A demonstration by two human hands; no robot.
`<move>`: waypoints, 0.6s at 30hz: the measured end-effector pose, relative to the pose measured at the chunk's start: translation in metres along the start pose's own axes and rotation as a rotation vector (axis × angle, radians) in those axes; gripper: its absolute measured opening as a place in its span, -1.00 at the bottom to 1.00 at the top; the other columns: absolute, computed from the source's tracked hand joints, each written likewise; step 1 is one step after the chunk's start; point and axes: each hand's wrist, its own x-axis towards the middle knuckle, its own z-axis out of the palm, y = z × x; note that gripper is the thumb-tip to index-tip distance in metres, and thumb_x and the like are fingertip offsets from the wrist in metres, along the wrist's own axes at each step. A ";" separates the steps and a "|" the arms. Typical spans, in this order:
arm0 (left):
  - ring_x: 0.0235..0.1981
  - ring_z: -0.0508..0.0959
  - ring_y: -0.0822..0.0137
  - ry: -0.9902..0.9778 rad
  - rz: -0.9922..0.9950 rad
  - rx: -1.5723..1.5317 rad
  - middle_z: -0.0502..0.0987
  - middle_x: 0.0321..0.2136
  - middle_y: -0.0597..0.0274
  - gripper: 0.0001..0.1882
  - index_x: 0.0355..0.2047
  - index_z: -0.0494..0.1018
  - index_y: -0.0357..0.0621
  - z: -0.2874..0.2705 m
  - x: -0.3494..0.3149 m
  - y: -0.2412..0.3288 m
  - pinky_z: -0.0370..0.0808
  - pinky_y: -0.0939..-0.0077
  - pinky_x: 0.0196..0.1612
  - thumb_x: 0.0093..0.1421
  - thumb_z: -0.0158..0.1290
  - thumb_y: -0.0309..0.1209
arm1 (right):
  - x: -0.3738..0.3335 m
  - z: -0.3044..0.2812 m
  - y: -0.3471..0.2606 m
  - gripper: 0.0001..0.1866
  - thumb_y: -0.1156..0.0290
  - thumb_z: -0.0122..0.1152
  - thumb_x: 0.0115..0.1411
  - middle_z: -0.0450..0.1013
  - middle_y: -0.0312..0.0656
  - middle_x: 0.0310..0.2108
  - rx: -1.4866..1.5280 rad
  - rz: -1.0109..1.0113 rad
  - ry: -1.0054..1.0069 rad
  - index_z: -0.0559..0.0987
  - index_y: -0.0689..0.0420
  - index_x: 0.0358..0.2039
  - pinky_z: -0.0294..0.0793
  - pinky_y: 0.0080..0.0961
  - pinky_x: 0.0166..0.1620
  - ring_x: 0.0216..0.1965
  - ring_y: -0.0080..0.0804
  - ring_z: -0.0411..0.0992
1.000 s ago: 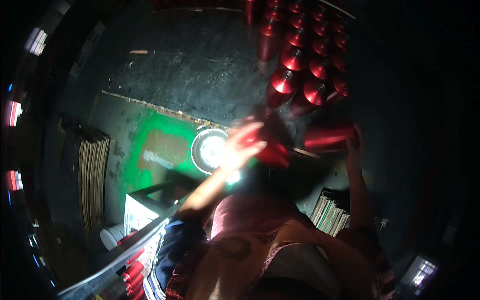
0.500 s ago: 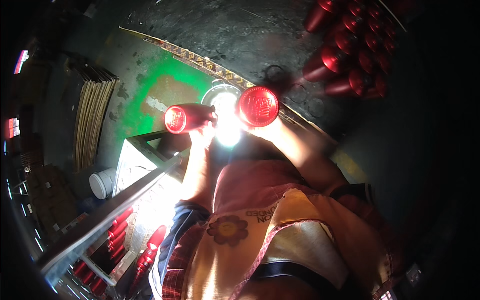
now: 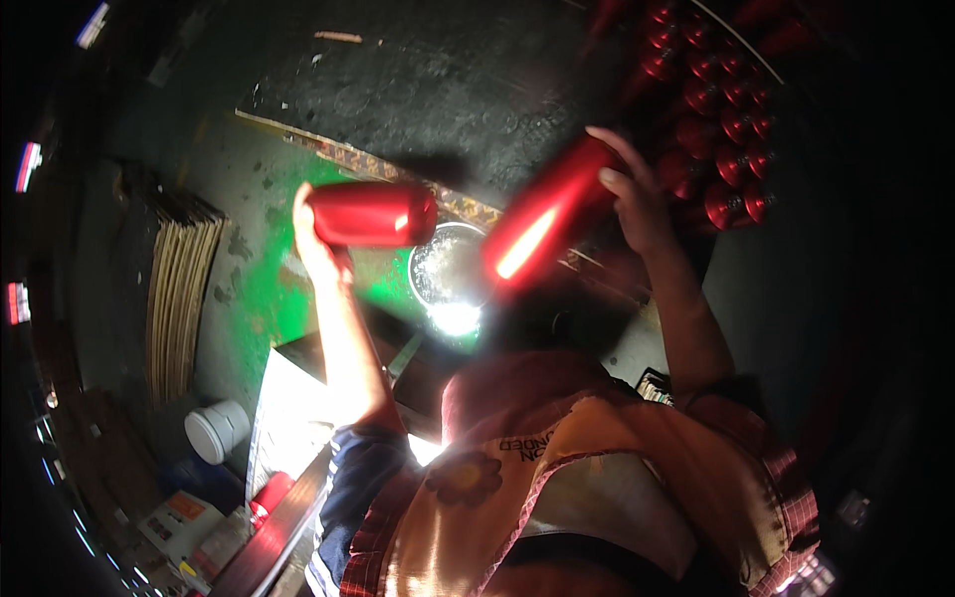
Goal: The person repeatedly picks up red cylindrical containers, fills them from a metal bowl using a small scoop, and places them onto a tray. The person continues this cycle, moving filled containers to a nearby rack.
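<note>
My left hand point(image 3: 320, 249) is closed round one end of a shiny red metal bottle point(image 3: 373, 215). That bottle lies almost level, its other end by the rim of a round metal bucket point(image 3: 414, 277). In my right hand point(image 3: 642, 204) is a second red metal bottle point(image 3: 557, 207), gripped at its upper far end. It slants down to the left, and its lower end is above the bucket's right side. Strong light glares off the bucket's front, and what it holds is hard to make out.
Many red metal bottles point(image 3: 731, 159) stand close together on the dark table point(image 3: 398, 99) at the far right. A worn strip point(image 3: 368, 164) edges that table. Stacked flat sheets point(image 3: 184, 298), a white bucket point(image 3: 217, 431) and a brightly lit box-like frame point(image 3: 284, 408) are on the left.
Both bottles have turned from bases facing me to sides showing. My hands have moved apart, the right one up and rightward, the left one leftward. The head view has shifted too.
</note>
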 end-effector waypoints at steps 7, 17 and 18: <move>0.13 0.39 0.05 -0.297 0.732 1.303 0.38 0.17 0.26 -0.50 -0.03 0.60 0.47 0.153 0.091 -0.014 0.42 0.21 0.16 -0.04 0.38 -0.21 | 0.090 0.040 0.052 -0.52 0.37 0.43 -0.06 0.22 -0.12 0.20 -1.006 -0.447 0.149 0.67 -0.40 -0.08 0.39 -0.22 0.18 0.16 -0.02 0.23; 0.19 0.38 0.00 -0.246 0.926 1.234 0.30 0.26 -0.11 -0.62 -0.01 0.62 0.15 0.183 0.068 -0.045 0.34 0.21 0.22 0.14 0.25 -0.44 | 0.005 -0.049 0.010 -0.51 0.39 0.44 -0.02 0.24 -0.07 0.23 -0.681 -0.546 0.317 0.66 -0.26 -0.02 0.29 -0.20 0.25 0.25 -0.04 0.17; 0.14 0.42 0.04 -0.305 0.898 1.081 0.35 0.22 -0.05 -0.64 -0.04 0.64 0.04 0.199 0.046 -0.046 0.39 0.23 0.18 0.14 0.21 -0.54 | -0.021 -0.079 0.002 -0.54 0.37 0.43 -0.02 0.26 -0.08 0.20 -0.611 -0.529 0.451 0.67 -0.26 -0.04 0.26 -0.19 0.26 0.24 -0.07 0.19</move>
